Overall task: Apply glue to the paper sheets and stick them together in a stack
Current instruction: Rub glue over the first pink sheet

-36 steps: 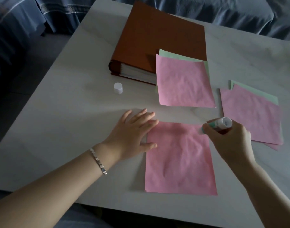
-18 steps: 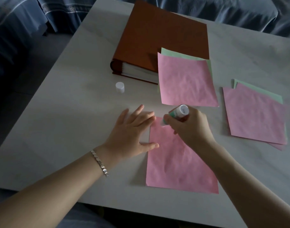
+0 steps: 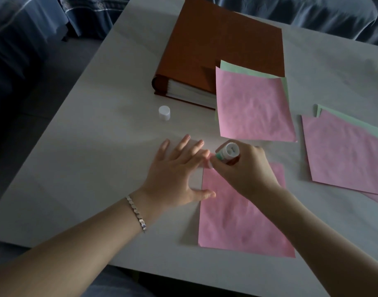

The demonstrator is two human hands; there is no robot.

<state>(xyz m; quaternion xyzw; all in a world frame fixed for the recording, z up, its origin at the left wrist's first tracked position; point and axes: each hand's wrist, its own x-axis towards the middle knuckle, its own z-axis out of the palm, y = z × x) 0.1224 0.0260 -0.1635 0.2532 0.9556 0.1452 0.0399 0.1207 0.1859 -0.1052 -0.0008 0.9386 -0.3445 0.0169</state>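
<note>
A pink paper sheet (image 3: 239,219) lies flat near the table's front edge. My left hand (image 3: 179,174) lies flat with spread fingers at the sheet's left edge, thumb and fingertips pressing on it. My right hand (image 3: 243,168) grips an uncapped glue stick (image 3: 227,152), its tip down at the sheet's top left corner, next to my left fingertips. A stack of pink over green sheets (image 3: 252,108) leans on a binder. Another pink and green stack (image 3: 344,153) lies at the right.
A thick brown binder (image 3: 215,43) lies at the back of the white table (image 3: 98,168). The white glue cap (image 3: 164,112) stands left of the binder's front corner. Blue fabric (image 3: 312,16) runs behind the table. The table's front edge is close to the sheet.
My right hand has carried the glue stick from the sheet's top right corner leftward along the top edge to the top left corner. My left hand has stayed pressing on the sheet.
</note>
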